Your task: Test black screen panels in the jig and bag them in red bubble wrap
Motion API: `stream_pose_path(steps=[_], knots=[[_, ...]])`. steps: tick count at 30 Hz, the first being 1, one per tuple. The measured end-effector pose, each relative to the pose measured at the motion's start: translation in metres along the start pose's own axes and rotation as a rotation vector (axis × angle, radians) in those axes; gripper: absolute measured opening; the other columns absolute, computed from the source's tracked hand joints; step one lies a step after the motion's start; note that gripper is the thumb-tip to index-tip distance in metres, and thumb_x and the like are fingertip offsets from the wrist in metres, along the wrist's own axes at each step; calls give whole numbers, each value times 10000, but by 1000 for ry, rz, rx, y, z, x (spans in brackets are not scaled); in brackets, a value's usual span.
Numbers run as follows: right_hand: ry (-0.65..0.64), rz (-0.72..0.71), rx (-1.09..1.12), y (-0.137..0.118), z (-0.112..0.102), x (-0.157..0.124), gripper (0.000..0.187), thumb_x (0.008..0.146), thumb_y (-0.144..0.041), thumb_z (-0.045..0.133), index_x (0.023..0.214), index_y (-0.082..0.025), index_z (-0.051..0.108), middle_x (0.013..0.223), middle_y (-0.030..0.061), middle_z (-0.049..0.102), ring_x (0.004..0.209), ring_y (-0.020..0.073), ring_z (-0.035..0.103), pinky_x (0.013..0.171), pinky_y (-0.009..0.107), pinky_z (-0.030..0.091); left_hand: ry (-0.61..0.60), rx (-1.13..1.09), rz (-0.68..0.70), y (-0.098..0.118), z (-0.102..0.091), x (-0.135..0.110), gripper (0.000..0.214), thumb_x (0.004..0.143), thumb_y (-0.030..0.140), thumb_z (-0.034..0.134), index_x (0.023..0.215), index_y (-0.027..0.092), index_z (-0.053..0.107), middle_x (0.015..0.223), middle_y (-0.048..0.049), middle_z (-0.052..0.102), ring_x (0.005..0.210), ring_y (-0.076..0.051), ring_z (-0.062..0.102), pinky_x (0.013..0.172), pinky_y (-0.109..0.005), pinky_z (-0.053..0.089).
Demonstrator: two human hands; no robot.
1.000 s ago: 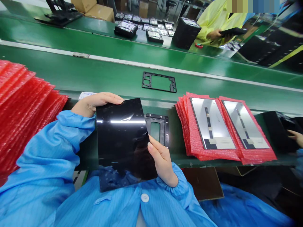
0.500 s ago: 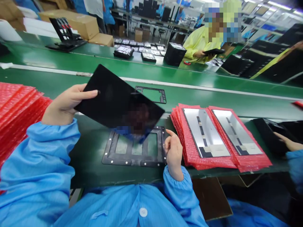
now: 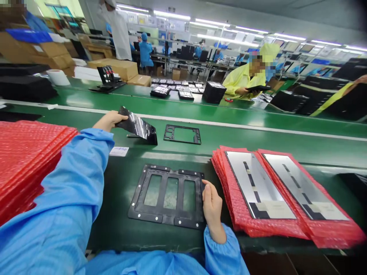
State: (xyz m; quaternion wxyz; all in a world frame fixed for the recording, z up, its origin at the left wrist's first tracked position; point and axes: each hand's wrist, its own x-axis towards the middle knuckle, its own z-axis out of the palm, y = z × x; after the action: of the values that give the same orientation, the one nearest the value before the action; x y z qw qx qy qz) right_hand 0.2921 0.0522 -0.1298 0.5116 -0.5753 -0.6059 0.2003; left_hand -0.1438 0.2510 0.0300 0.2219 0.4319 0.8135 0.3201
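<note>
My left hand (image 3: 108, 120) is stretched out over the green conveyor belt (image 3: 258, 131) and grips the near corner of a glossy black panel (image 3: 138, 126), whose far edge touches the belt. My right hand (image 3: 212, 206) rests at the right edge of a black frame jig (image 3: 168, 196) with three window openings, fingers curled against its side. A smaller black frame (image 3: 182, 134) lies on the belt just right of the panel.
Two silver-backed panels (image 3: 258, 184) (image 3: 304, 186) lie on red bubble-wrap stacks (image 3: 237, 206) at the right. A tall pile of red bubble bags (image 3: 25, 160) fills the left. A white label (image 3: 119, 151) lies near the belt's edge. A person in yellow (image 3: 243, 81) works across the line.
My left hand has carried the black panel away from above the jig, out and down onto the belt. My right hand stays at the jig's right edge. The view has tilted up.
</note>
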Motion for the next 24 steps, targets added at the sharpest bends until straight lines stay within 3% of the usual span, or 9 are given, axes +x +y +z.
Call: stream_pose_path(steps=[4,7,9,12,15,17,20,24], knots=[[-22,28,30,2,2,1,424,979,-450,408,1086,-155,693,671,25,638,592,164,611,560,266,485,140,246,-23,0,-1,16,386,903,330,633,1241,152,580,1298,-120,573,1142,-264,582,949,-505,500],[-26,2,24,1,4,1,405,982,-429,417,1080,-159,702,685,35,666,626,173,649,577,265,514,171,353,82,8,19,19,424,914,334,614,1293,155,547,1375,-134,518,1206,-281,539,999,-541,452],[-30,-28,11,0,5,0,383,984,-410,426,1079,-166,705,718,44,695,659,180,678,596,265,534,94,371,199,16,49,16,412,917,353,609,1277,158,560,1333,-125,551,1164,-269,568,968,-517,483],[-38,-89,-29,0,5,0,347,990,-371,430,1084,-174,700,839,66,748,716,191,717,639,275,561,-27,352,341,27,111,2,443,926,402,580,1285,143,558,1316,-112,556,1138,-252,582,970,-469,496],[-58,-150,-75,2,6,-1,321,997,-328,425,1095,-173,689,959,85,766,759,197,742,667,276,573,-86,330,364,32,168,-16,454,908,385,615,1300,166,548,1342,-131,547,1175,-280,564,975,-516,482],[-64,-180,-91,3,6,-1,312,999,-311,422,1098,-177,686,985,86,768,789,201,751,681,275,580,-89,319,338,34,193,-27,501,902,405,616,1335,171,523,1390,-141,510,1237,-307,520,1017,-554,438],[-63,-213,-101,5,7,0,292,999,-288,424,1102,-189,679,996,75,768,843,206,754,717,277,586,-68,304,278,39,204,-33,511,903,399,614,1352,180,510,1432,-141,472,1292,-328,468,1058,-592,383],[-51,-246,-194,7,9,0,256,986,-273,454,1106,-195,667,963,76,755,830,209,740,723,293,579,-113,244,273,46,185,-29,454,908,366,615,1315,180,536,1375,-127,519,1209,-295,537,997,-545,458]])
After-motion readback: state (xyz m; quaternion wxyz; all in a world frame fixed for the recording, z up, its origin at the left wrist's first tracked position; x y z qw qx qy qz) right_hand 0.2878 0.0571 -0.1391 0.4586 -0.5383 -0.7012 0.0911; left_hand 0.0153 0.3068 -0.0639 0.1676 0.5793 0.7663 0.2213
